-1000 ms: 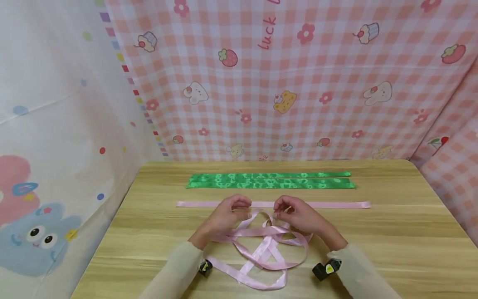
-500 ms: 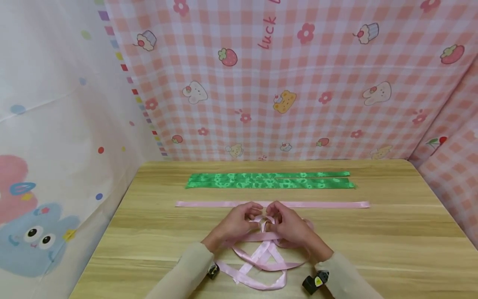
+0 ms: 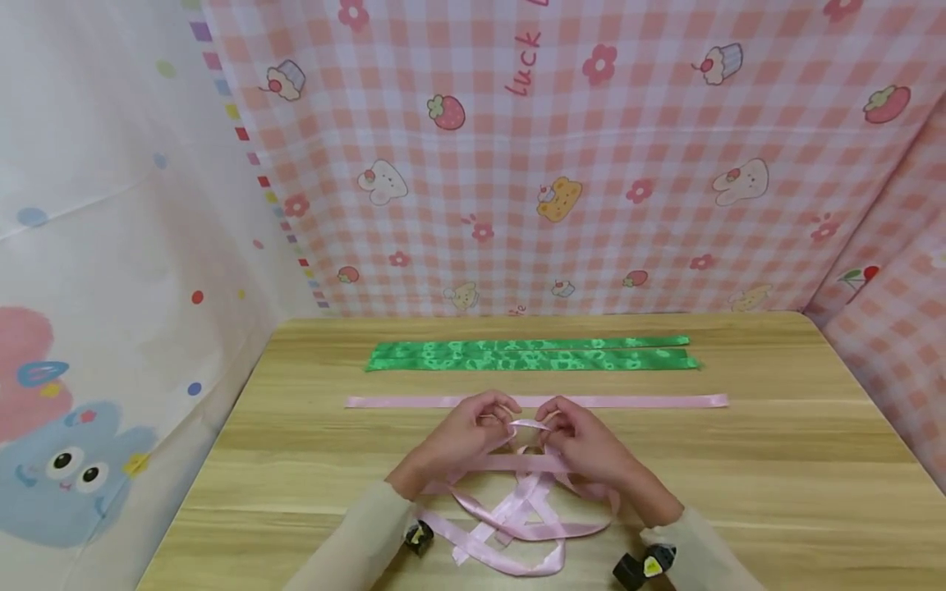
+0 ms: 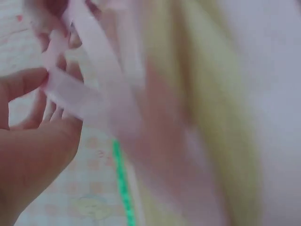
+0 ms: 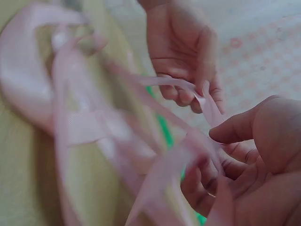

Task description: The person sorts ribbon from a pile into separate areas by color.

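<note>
My left hand (image 3: 464, 433) pinches a length of pink ribbon (image 3: 529, 424) between thumb and fingers. Opposite it, my right hand (image 3: 590, 443) pinches the same ribbon, and a short span bridges the two hands. In the left wrist view the ribbon (image 4: 70, 94) runs between the left thumb and fingertips. The right wrist view has the right thumb pressing the ribbon (image 5: 212, 110) against the fingers. Below the hands the rest of this ribbon lies in loose, crossing loops on the wooden table (image 3: 281, 492). Parts of the loops are hidden behind the hands.
A straight pink ribbon strip (image 3: 650, 402) lies flat just beyond the hands. Farther back, green ribbon strips (image 3: 532, 359) lie side by side. A pink checked cloth (image 3: 628, 164) hangs behind the table, and a white printed cloth (image 3: 133, 246) hangs at the left.
The hands came together over the loops, then drew slightly apart with ribbon stretched between them. The loops have shifted a little; the straight pink and green strips lie as before.
</note>
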A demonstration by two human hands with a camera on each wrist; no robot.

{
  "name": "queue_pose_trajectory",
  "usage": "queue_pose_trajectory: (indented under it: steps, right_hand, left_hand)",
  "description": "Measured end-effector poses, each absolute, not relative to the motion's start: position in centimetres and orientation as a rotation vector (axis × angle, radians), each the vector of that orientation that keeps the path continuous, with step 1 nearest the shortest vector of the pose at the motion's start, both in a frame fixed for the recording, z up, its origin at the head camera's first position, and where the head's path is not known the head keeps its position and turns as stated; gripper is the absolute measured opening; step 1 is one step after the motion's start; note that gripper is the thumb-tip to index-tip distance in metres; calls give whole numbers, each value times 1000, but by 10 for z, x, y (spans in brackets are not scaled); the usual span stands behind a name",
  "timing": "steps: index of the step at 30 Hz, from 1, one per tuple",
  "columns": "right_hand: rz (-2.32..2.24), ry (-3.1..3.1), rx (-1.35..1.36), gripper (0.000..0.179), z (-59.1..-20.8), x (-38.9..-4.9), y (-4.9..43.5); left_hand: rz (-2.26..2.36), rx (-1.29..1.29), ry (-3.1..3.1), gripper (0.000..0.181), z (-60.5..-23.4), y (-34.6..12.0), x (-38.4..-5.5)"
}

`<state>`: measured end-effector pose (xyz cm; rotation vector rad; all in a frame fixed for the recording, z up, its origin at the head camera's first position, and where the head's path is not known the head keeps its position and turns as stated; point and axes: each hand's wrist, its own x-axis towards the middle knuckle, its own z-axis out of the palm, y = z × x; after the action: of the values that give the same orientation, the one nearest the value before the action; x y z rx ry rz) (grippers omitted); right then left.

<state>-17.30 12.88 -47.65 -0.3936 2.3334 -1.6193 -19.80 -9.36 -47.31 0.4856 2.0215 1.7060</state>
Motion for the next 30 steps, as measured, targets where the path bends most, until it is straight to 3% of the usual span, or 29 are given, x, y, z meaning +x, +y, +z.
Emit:
queue_pose_trajectory:
  steps: [14,22,30]
  right_hand:
    - [-1840,2065,-591,22,-417,-167,149]
    - [-1824,2104,-654,16,-400,-169,163]
    - [-1782,2107,-873,13,-383,-166,174]
  left_hand:
    - [1743,686,1928,31,-410,-117,-192]
    - [1838,646,1974,29,-391,-133,-188]
    - [1890,779,1986,22,-380,-156,-184]
